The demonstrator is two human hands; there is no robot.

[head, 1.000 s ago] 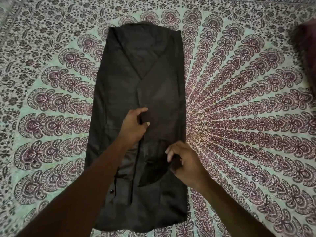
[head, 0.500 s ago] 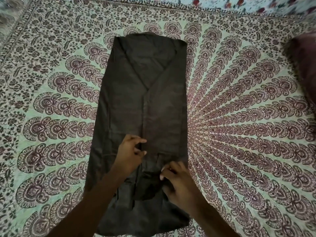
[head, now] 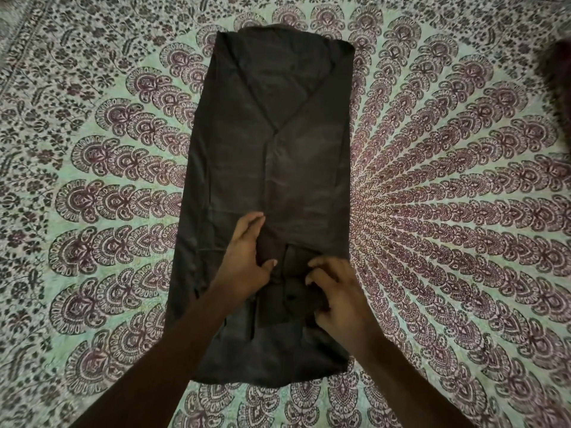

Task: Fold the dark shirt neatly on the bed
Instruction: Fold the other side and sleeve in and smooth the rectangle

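The dark shirt (head: 272, 143) lies flat on the bed as a long narrow strip, both sides folded in so they meet along a middle seam, collar end far from me. My left hand (head: 244, 257) rests on the left flap at the seam, its fingers straight and its thumb against the cloth. My right hand (head: 336, 295) sits just right of it with curled fingers pinching a folded sleeve end lying over the lower part of the shirt.
A patterned green and maroon bedspread (head: 448, 211) covers the whole bed around the shirt. A dark maroon object (head: 559, 75), blurred, lies at the right edge.
Both hands have slid toward me along the seam. The loose sleeve end that stuck up near my right hand now lies flatter.
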